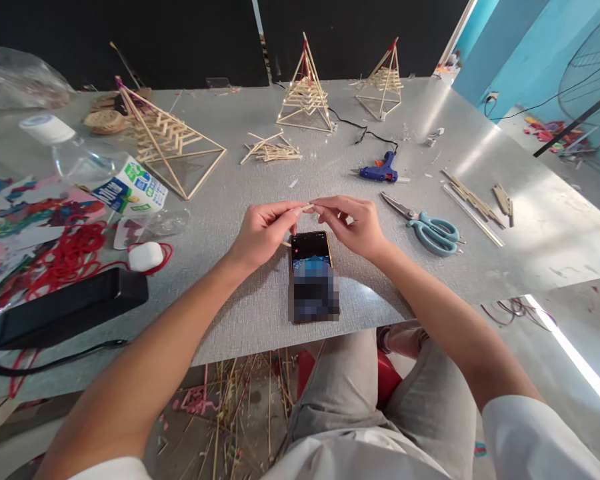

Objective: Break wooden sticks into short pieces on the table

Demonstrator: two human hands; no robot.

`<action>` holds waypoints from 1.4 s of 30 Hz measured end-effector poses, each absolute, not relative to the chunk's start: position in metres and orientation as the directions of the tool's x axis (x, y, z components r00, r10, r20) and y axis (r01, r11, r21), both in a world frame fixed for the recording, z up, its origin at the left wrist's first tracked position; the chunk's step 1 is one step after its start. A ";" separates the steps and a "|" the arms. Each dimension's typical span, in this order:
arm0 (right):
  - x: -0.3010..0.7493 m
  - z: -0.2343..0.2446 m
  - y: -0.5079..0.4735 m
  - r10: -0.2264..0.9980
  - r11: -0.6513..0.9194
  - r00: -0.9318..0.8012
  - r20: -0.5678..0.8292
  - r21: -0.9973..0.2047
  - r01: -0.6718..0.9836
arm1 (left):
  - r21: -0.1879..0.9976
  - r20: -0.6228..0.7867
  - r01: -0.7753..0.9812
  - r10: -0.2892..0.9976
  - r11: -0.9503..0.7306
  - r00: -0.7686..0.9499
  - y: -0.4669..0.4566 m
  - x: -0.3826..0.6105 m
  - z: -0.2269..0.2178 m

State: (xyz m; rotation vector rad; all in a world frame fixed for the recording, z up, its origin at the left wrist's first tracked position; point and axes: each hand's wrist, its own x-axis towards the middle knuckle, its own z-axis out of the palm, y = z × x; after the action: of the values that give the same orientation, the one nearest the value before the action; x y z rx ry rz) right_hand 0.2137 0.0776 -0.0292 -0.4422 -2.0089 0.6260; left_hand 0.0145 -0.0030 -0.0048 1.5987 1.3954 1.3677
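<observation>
Pinching a short stick [308, 207]: left hand [260, 235] and right hand [356, 225]. Three stick pyramids [306, 101] stand built — loose sticks [275, 153] lie unassembled.

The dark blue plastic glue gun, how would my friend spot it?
On the grey table, look beyond the person's right hand. Between the rightmost wooden-stick pyramid and the scissors with pale blue handles lies the dark blue glue gun; only it has an orange trigger.

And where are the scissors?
In the head view, the scissors lie on the table, to the right of the right hand, near the glue gun.
</observation>
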 end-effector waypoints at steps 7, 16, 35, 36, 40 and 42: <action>0.213 -0.028 0.076 0.566 0.761 -0.491 0.662 -0.649 0.003 | 0.864 0.339 0.401 0.941 -0.303 -0.018 -0.006 0.014 -0.003; 0.214 -0.031 0.073 0.519 0.793 -0.544 0.659 -0.609 0.017 | 0.899 0.333 0.333 0.937 -0.283 -0.102 -0.007 0.020 -0.007; 0.216 -0.035 0.078 0.458 0.828 -0.573 0.680 -0.561 -0.004 | 0.965 0.205 0.196 0.966 -0.173 -0.157 -0.002 0.018 -0.010; 0.216 -0.035 0.078 0.452 0.833 -0.579 0.678 -0.553 0.003 | 0.966 0.207 0.190 0.965 -0.175 -0.159 -0.002 0.019 -0.010; 0.216 -0.036 0.079 0.451 0.835 -0.582 0.677 -0.550 0.007 | 0.963 0.221 0.192 0.960 -0.187 -0.171 -0.001 0.021 -0.010; 0.216 -0.036 0.080 0.463 0.826 -0.585 0.666 -0.564 0.012 | 0.962 0.223 0.203 0.957 -0.184 -0.186 0.000 0.022 -0.012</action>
State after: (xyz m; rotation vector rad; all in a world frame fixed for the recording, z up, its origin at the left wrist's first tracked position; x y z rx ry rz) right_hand 0.2155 0.0796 -0.0364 -0.3476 -2.1203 0.6482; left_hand 0.0218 0.0000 -0.0119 1.3987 1.4008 1.4302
